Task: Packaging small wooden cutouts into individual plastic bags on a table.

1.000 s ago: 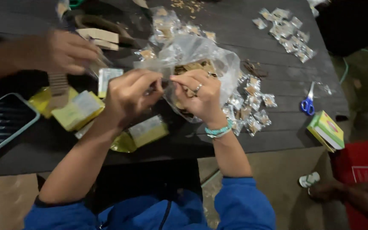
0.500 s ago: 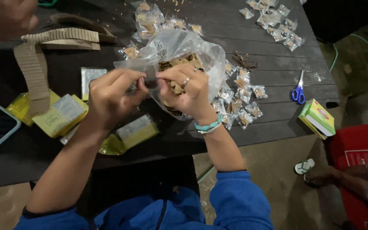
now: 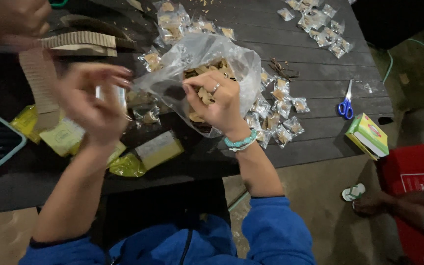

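Clear plastic bag (image 3: 212,54) of brown chips lies on the dark table (image 3: 315,68); in the head view we see our right hand (image 3: 214,100) reaching into its mouth, fingers pinched on a chip. Just left of it, our left hand (image 3: 92,100) is blurred, curled around a small clear packet (image 3: 119,95). Small filled packets (image 3: 280,115) lie right of the right hand.

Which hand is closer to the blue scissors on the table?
Right. The right hand is at the clear plastic bag, on the scissors' side of the table, though well short of them. The left hand is farther away, on the bag's other side.
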